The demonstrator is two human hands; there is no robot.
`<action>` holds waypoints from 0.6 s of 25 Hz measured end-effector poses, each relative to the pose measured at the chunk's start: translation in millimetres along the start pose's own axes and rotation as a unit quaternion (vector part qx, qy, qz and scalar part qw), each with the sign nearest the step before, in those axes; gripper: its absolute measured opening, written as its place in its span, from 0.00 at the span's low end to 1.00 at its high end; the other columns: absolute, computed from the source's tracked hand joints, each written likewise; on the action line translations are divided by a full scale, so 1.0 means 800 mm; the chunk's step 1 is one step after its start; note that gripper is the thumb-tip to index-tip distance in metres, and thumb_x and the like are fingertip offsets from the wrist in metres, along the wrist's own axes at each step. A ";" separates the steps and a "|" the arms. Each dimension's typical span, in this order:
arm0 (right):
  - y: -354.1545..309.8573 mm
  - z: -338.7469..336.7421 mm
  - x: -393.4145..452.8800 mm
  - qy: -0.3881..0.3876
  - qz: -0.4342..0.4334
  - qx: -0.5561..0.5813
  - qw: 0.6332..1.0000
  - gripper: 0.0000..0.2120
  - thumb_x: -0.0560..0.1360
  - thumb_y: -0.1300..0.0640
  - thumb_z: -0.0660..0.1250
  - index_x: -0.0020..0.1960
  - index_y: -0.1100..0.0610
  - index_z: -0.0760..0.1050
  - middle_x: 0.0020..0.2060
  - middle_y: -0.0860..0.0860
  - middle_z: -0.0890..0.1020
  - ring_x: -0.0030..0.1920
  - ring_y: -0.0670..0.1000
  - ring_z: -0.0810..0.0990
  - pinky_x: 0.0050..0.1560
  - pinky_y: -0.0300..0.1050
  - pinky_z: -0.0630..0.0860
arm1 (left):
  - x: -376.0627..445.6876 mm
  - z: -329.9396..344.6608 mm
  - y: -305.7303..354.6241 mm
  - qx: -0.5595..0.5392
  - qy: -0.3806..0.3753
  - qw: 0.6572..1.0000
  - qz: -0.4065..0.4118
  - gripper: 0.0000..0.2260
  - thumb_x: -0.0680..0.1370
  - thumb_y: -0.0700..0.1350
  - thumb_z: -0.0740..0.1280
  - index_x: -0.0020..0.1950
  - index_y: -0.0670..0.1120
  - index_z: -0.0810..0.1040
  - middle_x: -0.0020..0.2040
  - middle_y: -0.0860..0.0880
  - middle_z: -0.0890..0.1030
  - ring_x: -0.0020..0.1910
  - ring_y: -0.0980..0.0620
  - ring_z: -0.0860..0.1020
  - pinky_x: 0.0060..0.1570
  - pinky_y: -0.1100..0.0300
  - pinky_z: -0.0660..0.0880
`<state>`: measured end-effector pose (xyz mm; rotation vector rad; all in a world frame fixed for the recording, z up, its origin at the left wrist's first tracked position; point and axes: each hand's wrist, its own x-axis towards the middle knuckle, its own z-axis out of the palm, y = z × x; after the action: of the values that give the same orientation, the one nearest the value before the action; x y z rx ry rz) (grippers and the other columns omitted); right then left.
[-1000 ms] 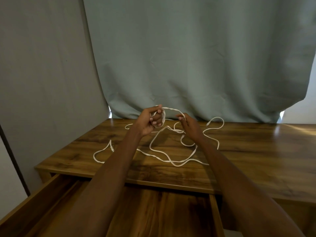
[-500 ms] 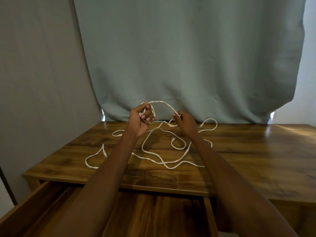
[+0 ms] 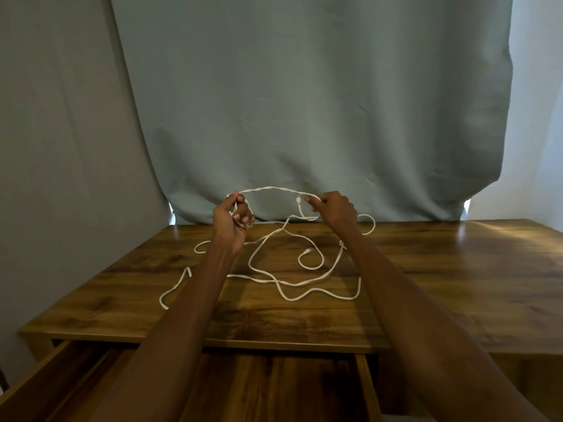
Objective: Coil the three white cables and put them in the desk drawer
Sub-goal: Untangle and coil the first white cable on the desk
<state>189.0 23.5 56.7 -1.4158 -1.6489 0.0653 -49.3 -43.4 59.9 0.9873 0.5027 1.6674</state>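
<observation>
My left hand [image 3: 232, 220] is raised above the wooden desk [image 3: 457, 269] and grips a small coil of white cable [image 3: 240, 205]. A span of that cable [image 3: 268, 188] arches across to my right hand [image 3: 333, 208], which pinches it near a plug end. More white cable [image 3: 289, 283] lies in loose tangled loops on the desk under and between my arms, with one tail [image 3: 175, 289] trailing to the left and a loop [image 3: 370, 223] at the back right. I cannot tell the separate cables apart. The desk drawer [image 3: 362, 388] is pulled out below the front edge.
A grey-green curtain [image 3: 304, 102] hangs right behind the desk. A grey wall [image 3: 54, 147] closes off the left side. The right part of the desktop carries no cable.
My hands have drawn apart, the right one moving right and up, so the cable span between them is longer. The loops on the desk have shifted a little.
</observation>
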 end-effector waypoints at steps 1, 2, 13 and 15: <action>0.000 -0.001 -0.001 -0.005 0.015 0.041 0.999 0.23 0.77 0.36 0.64 0.40 0.54 0.83 0.33 0.49 0.83 0.35 0.50 0.81 0.37 0.43 0.70 | -0.001 0.001 -0.005 0.012 0.002 1.000 -0.006 0.15 0.83 0.45 0.56 0.38 0.46 0.71 0.22 0.52 0.63 0.23 0.54 0.62 0.28 0.61 0.66; 0.000 -0.001 -0.001 -0.007 0.030 0.079 0.996 0.22 0.77 0.37 0.66 0.38 0.54 0.84 0.32 0.49 0.84 0.34 0.50 0.82 0.37 0.43 0.72 | -0.002 0.002 -0.011 0.029 0.006 0.999 -0.012 0.15 0.83 0.46 0.56 0.38 0.46 0.71 0.22 0.52 0.63 0.23 0.54 0.62 0.28 0.61 0.66; 0.001 -0.005 -0.001 -0.138 0.161 0.266 0.940 0.18 0.81 0.48 0.63 0.47 0.61 0.84 0.26 0.55 0.74 0.29 0.54 0.80 0.35 0.44 0.78 | -0.015 0.014 -0.031 0.088 0.039 0.994 -0.058 0.14 0.83 0.46 0.58 0.39 0.44 0.72 0.21 0.52 0.64 0.21 0.55 0.63 0.26 0.61 0.63; 0.000 -0.006 -0.003 -0.175 0.196 0.303 0.916 0.13 0.80 0.56 0.66 0.56 0.65 0.81 0.27 0.54 0.72 0.26 0.53 0.79 0.39 0.46 0.81 | -0.015 0.013 -0.033 0.096 0.037 0.993 -0.061 0.14 0.83 0.46 0.58 0.39 0.44 0.72 0.22 0.52 0.64 0.21 0.55 0.64 0.25 0.62 0.63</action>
<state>191.7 19.0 58.2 -1.2566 -1.4043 1.0242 -25.1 -47.5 42.0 1.0144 0.7696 1.5718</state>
